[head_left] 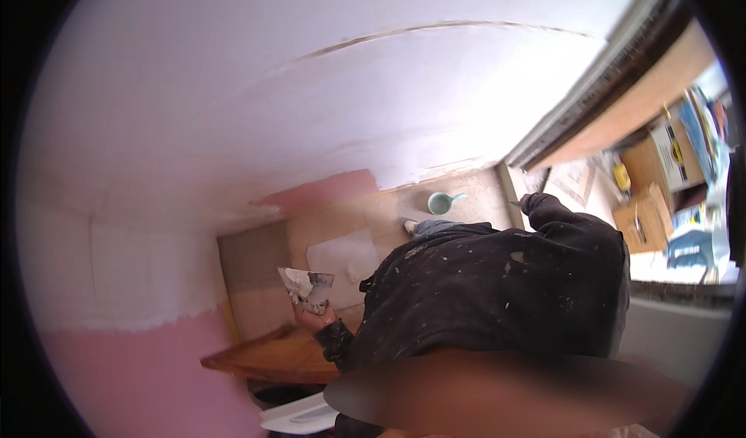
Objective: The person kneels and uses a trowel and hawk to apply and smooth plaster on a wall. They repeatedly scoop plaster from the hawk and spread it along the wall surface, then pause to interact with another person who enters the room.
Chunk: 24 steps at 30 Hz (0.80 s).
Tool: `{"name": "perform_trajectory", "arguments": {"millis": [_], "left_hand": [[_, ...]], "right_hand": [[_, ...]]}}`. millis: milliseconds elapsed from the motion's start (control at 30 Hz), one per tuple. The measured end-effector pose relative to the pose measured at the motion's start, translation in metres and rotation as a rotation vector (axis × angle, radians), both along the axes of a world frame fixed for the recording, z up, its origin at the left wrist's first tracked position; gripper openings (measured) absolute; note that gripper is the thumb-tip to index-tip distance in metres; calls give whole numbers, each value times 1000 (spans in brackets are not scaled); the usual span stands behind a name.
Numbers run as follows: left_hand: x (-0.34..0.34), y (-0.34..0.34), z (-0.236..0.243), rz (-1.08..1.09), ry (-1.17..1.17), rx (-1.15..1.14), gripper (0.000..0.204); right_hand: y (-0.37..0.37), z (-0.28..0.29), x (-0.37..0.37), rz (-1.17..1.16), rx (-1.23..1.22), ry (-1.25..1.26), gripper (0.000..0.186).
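My left hand (311,317) grips a wide metal putty knife (320,298) loaded with white paste (299,281), held out over the floor in front of the pink-and-white wall. My right hand (534,203), out to the right by a doorway, is closed on a smaller scraper (517,203), whose blade is only partly visible. Dark sleeves speckled with white lead to both hands. The wall (326,111) is mostly white, with a thin brownish line across it and a pink patch (326,191) low down.
A mint-green dipper (439,202) rests on the tiled floor, near a white sheet (330,255). A wooden surface (264,356) stands below my left hand, beside a white object (291,416). Through the doorway are cardboard boxes (641,224), a yellow container (622,177) and clutter.
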State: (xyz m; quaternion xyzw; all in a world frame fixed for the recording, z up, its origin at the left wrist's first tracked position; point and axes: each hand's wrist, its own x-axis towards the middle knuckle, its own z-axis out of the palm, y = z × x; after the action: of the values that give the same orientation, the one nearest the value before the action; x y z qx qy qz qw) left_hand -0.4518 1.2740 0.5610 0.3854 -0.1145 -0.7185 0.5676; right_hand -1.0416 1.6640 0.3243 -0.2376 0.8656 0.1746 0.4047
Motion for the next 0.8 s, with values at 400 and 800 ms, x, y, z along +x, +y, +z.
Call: {"name": "perform_trajectory", "arguments": {"millis": [400, 800], "left_hand": [[-59, 32, 158, -411, 39, -36, 39], [-64, 85, 229, -802, 329, -136, 37]], "right_hand": [[13, 59, 168, -95, -476, -61, 29], [171, 91, 225, 450, -203, 209, 20]]}}
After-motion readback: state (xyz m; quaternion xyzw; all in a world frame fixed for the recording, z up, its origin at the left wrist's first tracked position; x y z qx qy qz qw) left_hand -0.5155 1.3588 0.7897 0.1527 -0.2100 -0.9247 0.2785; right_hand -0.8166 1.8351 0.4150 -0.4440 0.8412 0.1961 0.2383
